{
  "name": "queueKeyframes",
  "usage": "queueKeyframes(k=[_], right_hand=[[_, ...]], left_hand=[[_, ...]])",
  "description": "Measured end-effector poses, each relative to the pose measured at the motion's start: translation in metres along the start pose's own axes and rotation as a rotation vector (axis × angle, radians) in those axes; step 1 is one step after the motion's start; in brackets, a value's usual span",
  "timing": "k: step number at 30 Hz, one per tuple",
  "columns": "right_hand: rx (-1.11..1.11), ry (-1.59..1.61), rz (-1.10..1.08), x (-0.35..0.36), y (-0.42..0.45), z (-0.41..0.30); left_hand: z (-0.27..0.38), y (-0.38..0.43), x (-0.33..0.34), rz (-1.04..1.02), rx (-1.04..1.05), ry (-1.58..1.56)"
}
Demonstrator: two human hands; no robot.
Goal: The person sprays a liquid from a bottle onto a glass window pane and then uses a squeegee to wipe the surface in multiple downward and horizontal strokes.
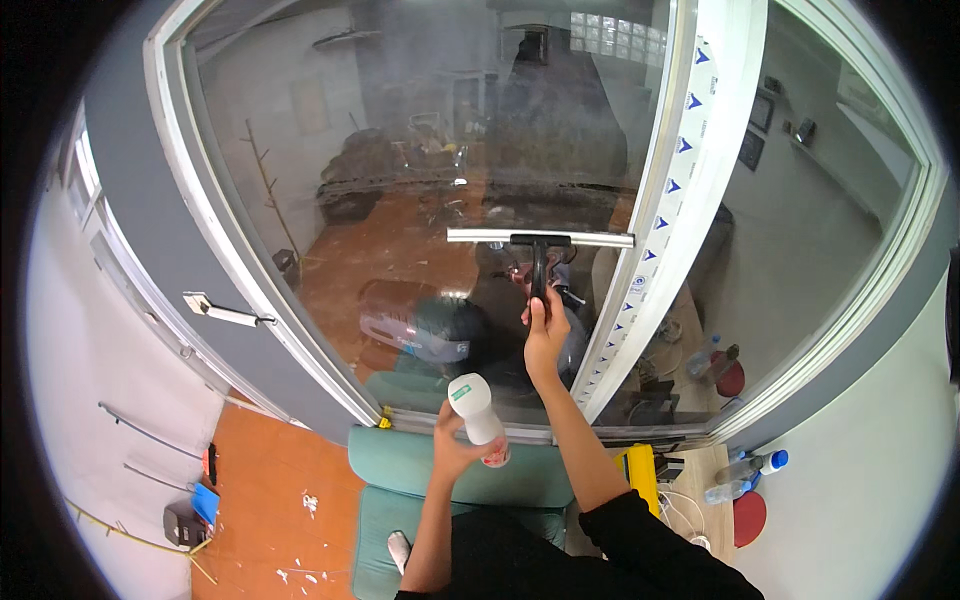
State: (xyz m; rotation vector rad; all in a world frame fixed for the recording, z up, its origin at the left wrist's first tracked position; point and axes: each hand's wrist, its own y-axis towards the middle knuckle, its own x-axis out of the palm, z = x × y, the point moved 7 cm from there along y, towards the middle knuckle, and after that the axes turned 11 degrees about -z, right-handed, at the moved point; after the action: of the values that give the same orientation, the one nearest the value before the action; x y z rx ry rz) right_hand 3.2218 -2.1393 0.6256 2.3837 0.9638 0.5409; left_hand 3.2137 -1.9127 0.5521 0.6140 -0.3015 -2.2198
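My right hand (546, 337) grips the black handle of a window squeegee (540, 240), raised in front of a large glass pane (420, 225). Its wide blade lies level across the lower right of the pane, its right end by the white frame. Whether the blade touches the glass is hard to tell. Lower and to the left, my left hand (452, 442) is wrapped around a white plastic bottle (480, 420) with reddish print near its lower end. Hazy patches and reflections cover the upper part of the glass.
Below the window stands a green padded seat (465, 472), with my foot (399, 551) on it. A wooden table (716, 517) at right holds bottles, cables and a yellow object (641, 476). White scraps (310, 504) litter the orange floor; a blue dustpan (205, 502) leans by the left wall.
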Motion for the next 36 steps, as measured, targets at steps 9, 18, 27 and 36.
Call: queueKeyframes(k=[9,18,27,36], right_hand=[[-0.036,-0.277,0.039,-0.01,-0.057,0.067],[0.522,-0.182,-0.023,-0.023,-0.228,0.19],[0.419,-0.154,-0.003,0.031,-0.198,0.12],[0.175,0.348,0.037,0.138,-0.059,0.014]], left_hand=[[-0.026,0.002,-0.013,0.042,-0.051,-0.022],[-0.054,-0.01,-0.014,0.031,-0.107,-0.042],[-0.054,-0.025,-0.058,0.056,-0.093,0.0],[-0.034,-0.028,-0.142,0.062,-0.068,-0.002]])
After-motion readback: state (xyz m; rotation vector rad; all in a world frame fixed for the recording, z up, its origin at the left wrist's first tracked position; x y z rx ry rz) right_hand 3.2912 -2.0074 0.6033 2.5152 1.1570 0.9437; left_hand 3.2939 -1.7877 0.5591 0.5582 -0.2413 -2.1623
